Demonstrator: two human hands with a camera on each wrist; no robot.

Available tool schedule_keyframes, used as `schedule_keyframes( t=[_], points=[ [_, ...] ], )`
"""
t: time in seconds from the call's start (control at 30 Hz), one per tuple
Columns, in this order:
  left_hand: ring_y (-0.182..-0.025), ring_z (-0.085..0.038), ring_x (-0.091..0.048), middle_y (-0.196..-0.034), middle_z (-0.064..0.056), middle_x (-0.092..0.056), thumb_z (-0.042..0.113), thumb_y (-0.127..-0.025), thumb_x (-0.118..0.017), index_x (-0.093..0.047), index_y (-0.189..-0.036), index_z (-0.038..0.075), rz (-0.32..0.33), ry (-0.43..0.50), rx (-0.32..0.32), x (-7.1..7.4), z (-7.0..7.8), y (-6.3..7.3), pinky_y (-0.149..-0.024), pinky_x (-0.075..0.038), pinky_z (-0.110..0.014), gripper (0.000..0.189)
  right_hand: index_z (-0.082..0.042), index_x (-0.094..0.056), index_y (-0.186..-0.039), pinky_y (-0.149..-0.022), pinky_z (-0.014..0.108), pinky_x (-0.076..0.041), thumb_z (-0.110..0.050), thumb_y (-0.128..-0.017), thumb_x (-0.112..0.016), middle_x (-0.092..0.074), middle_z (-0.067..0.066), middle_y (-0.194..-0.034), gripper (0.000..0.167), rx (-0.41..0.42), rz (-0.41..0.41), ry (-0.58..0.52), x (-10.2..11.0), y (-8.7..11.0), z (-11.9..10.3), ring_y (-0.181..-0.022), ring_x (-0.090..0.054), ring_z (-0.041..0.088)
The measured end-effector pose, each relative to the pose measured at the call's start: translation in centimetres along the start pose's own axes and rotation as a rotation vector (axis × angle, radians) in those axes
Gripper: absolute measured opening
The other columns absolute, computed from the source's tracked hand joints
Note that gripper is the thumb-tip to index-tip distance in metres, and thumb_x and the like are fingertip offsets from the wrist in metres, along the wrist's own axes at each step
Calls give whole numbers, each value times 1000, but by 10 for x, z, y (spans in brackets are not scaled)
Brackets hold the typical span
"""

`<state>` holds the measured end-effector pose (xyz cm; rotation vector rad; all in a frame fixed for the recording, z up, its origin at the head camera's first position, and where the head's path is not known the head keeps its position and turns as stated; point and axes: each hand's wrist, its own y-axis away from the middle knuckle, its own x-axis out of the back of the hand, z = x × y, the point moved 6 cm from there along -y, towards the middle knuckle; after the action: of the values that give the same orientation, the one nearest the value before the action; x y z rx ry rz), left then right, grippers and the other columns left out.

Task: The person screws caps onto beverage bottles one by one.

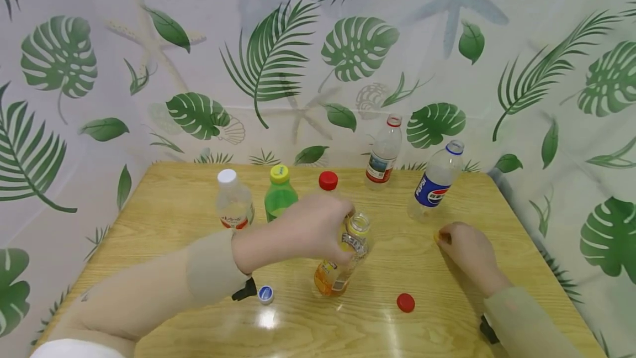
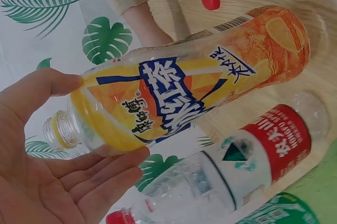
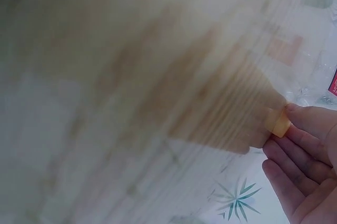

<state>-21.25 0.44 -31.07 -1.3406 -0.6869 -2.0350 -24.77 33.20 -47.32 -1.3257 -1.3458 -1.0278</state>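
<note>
Six bottles at the wooden table (image 1: 199,330), three capped, three uncapped! Capped: one white-capped clear bottle (image 1: 234,203), one yellow-capped green bottle (image 1: 281,196), one red-capped Nongfu Spring bottle (image 2: 247,155). Uncapped: one Pepsi bottle (image 1: 432,192), one red-ringed clear bottle (image 1: 381,167), and the iced tea bottle (image 2: 158,97), front and centre. Three loose caps too: one blue cap (image 1: 265,294) and one red cap (image 1: 405,303) on the table, one yellow cap (image 3: 279,124) in hand. The left arm stretches in from the left, left hand (image 1: 310,231) gripping the iced tea bottle just below its neck, thumb opposite fingers. And the right hand (image 1: 469,253), low near the Pepsi bottle, pinches the yellow cap between thumb and fingers!
</note>
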Motion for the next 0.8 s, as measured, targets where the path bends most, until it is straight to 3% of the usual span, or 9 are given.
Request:
schedule_keyframes(
  t=[0.27,0.53,0.8],
  points=[
    [-84,-13,-57,-97,2,-64,37,-79,-91,-69,-112,9,-1,41,-26,-12,-11,11,-66,-49,-23,48,6,-77,-106,-81,58,-60,-11,-93,-79,-77,24,-103,22,8,11,7,0,1,-1,-93,-74,42],
    [-75,-10,-60,-100,-1,-72,29,-79,-92,-66,-114,11,-20,120,-39,-17,-19,22,-64,-53,-22,47,7,-77,-107,-82,59,-60,-11,-92,-79,-76,26,-105,23,-3,17,18,0,2,-1,-95,-73,45],
    [-103,-18,-74,-111,1,-77,15,-77,-92,-65,-123,10,-13,223,-61,-21,-22,33,-90,-61,-30,54,7,-77,-110,-83,59,-60,-11,-93,-79,-76,26,-107,25,-26,-3,21,-2,1,-1,-97,-73,44]
  ],
)
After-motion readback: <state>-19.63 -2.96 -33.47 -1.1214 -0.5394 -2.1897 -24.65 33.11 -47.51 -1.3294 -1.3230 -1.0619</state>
